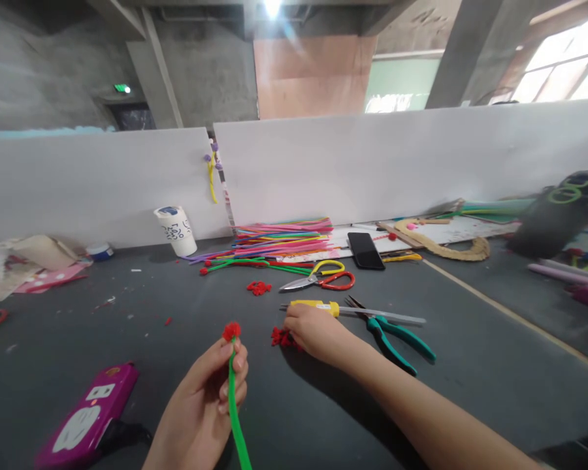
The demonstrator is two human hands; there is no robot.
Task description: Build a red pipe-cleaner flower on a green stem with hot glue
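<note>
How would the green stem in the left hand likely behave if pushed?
The green stem is probably bendable yet not limp: it runs past the left hand in a smooth curve. It seems light, being so slim. The fuzzy red tip looks soft.

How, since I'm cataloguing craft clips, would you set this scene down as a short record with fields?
Left hand: holds a green stem just below its red tuft
Right hand: fingers down at a small red pile; grip hidden
Tools: scissors, pliers and a yellow-handled tool, lying beyond or beside the right hand
Back of table: colored stems, black phone, white cup
Left side: purple case on the dark table
</note>
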